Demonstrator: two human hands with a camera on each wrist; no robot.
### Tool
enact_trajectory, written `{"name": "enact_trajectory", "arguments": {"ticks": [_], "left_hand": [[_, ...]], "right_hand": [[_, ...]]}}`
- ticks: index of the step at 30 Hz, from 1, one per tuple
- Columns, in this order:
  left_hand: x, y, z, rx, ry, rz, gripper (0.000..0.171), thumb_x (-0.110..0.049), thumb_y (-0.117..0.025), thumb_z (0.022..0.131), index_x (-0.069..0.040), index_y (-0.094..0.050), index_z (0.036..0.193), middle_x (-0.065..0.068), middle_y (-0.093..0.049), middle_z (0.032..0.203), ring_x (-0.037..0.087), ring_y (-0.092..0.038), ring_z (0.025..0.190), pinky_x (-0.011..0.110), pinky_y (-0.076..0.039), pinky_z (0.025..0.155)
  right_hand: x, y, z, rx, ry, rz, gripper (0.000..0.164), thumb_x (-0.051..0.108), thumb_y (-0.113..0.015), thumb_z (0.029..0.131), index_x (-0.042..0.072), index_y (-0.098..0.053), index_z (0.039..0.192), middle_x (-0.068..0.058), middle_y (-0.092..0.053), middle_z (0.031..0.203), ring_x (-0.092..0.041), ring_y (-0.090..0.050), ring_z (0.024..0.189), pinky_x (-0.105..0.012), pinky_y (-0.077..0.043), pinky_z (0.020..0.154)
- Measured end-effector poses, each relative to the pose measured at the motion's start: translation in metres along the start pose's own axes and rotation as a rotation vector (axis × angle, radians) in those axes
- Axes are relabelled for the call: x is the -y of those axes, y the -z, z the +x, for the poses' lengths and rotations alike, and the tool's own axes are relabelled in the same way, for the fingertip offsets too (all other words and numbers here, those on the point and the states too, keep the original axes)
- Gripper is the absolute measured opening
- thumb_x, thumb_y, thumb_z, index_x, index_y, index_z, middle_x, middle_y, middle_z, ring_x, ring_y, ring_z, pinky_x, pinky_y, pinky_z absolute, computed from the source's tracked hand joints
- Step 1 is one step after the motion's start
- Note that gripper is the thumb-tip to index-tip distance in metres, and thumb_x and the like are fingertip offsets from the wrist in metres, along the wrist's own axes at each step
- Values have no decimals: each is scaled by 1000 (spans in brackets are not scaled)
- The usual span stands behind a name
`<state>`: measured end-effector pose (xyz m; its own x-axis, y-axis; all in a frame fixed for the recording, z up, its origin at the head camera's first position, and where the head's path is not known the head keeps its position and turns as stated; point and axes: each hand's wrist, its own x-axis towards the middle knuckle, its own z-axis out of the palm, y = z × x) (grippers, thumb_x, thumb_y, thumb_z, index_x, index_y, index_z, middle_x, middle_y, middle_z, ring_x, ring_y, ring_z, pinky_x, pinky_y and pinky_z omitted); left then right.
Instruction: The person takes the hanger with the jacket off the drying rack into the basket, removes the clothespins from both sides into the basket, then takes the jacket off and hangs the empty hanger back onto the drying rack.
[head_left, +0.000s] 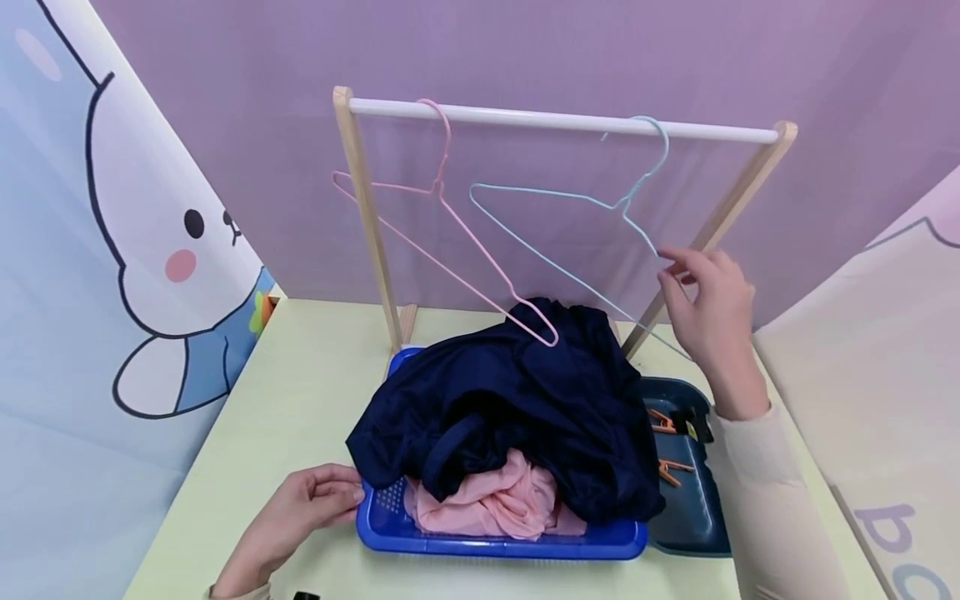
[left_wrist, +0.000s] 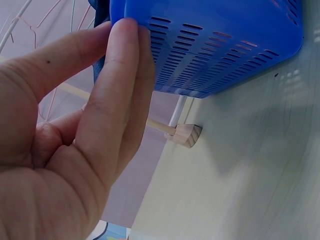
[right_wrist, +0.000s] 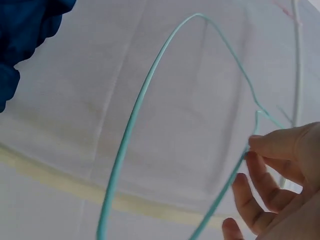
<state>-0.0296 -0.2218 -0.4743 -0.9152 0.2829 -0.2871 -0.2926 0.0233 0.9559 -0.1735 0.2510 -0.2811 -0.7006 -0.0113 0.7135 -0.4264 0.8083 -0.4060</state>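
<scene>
While the right hand (head_left: 712,300) reaches up at the right, its thumb and index finger pinch the sloping arm of a turquoise hanger (head_left: 628,200), its other fingers held clear of the wire. That hanger hooks over the white rail (head_left: 525,118) of a small rack, right of a pink hanger (head_left: 439,183) that hangs from the same rail. Wooden posts (head_left: 367,208) carry the rail at both ends.

Low on the left, the left hand (head_left: 303,507) lies at a corner of a blue basket (head_left: 502,547), its fingers fairly straight and close together, the tips touching the rim; whether they pinch it, one cannot tell. The basket stands on a pale desk (head_left: 300,367), in front of the rack. Heaped in it is a dark navy cloth (head_left: 517,358), which spills over the left and right edges, with a crumpled pink cloth (head_left: 498,504) showing from under its front. The pink hanger's lower corner overlaps the navy heap in the head view; contact between them is unclear.

Just right of the basket, a dark green tray (head_left: 686,508) holds orange clips (head_left: 672,468), partly covered by the right sleeve. Behind everything hangs a purple backdrop (head_left: 525,50).
</scene>
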Motion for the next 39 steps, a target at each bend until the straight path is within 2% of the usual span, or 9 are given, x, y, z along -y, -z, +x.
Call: {"name": "enact_trajectory", "arguments": {"ticks": [6,11,15,20,25,27,29,33,39], "left_hand": [[-2,-1,2,0,0,-15,42,-8,-70,94,18,-52,122,16,-69,104,22,-69,94,42,-58,86],[-3,-2,2,-1,2,-20,41,-7,-70,94,18,-52,122,16,-69,103,21,-69,93,42,-57,86],[-4,-3,2,1,-6,-21,41,-7,-70,94,18,-52,121,16,-69,103,21,-69,93,41,-58,85],[-4,-2,2,-1,-11,-19,41,-6,-70,93,19,-52,121,17,-69,103,21,-70,92,41,-58,85],[-4,-2,3,-4,2,-22,40,-6,-70,94,18,-52,121,16,-69,103,21,-69,93,41,-58,85],[-3,-1,3,-6,8,-23,40,-7,-70,94,18,-53,121,16,-69,103,21,-69,93,40,-58,85],[-3,-1,2,-7,14,-25,41,-7,-70,94,18,-53,121,16,-69,104,21,-69,93,40,-58,85],[-1,-1,2,-6,13,-25,41,-7,-70,94,18,-52,122,17,-69,105,21,-69,94,37,-59,84],[0,-1,1,-4,8,-23,41,-6,-69,94,19,-52,122,16,-69,104,20,-69,93,37,-59,83]], "right_hand": [[2,19,-44,4,117,-32,24,-3,-73,86,3,-75,110,-17,-66,93,-34,-57,87,-46,-31,72],[4,26,-88,78,202,6,34,-4,-79,77,2,-74,110,-17,-66,100,-35,-59,94,-38,-41,77],[0,26,-117,220,111,-3,40,4,-81,80,5,-71,119,-14,-64,114,-31,-59,105,-28,-43,84],[-21,18,-143,384,-76,38,48,14,-78,89,5,-62,133,-19,-56,130,-33,-60,104,-25,-51,76],[-44,4,-164,546,-251,145,66,25,-72,95,4,-42,151,-29,-44,141,-46,-57,114,-48,-55,87],[-46,-1,-170,577,-310,176,71,28,-69,97,7,-34,155,-29,-40,146,-49,-55,117,-61,-51,88],[-45,-5,-173,575,-354,206,72,28,-68,98,10,-31,157,-27,-39,149,-50,-54,119,-61,-51,89],[-36,-11,-175,499,-334,213,68,23,-71,96,12,-37,154,-21,-46,147,-41,-60,114,-43,-57,84],[-13,-19,-167,507,-226,301,67,16,-73,94,11,-40,153,-14,-47,149,-35,-55,120,-55,-53,90]]}}
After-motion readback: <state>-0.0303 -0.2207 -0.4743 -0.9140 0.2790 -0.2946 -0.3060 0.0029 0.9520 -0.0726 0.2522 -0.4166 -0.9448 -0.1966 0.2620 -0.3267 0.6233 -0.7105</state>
